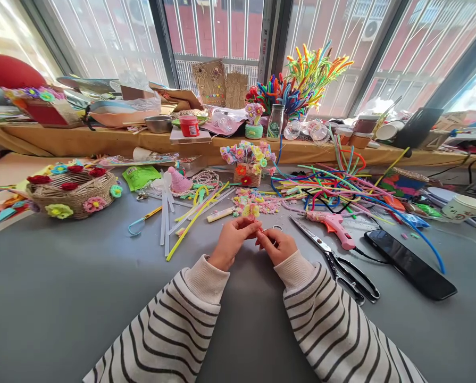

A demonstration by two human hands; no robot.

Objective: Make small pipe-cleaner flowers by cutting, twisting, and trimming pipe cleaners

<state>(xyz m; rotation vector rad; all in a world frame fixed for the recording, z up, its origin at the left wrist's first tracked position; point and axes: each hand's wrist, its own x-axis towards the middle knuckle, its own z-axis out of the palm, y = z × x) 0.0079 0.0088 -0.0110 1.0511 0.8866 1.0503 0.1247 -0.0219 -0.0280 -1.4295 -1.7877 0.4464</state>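
Observation:
My left hand (233,242) and my right hand (276,244) meet over the grey table (62,298), fingers pinched together on a small pink and yellow pipe-cleaner flower (252,211) that sticks up between them. Both wrists wear striped sleeves. Just beyond the hands lies a heap of small pastel flowers (257,202). A pink glue gun (333,226) and black-handled scissors (337,260) lie to the right of my right hand.
A black phone (409,263) lies at right. Loose pipe cleaners (341,186) sprawl behind it. A rope basket with flowers (72,192) stands at left, a small flower basket (248,162) at centre back. The wooden sill (102,141) holds jars, a bowl and bunches of pipe cleaners.

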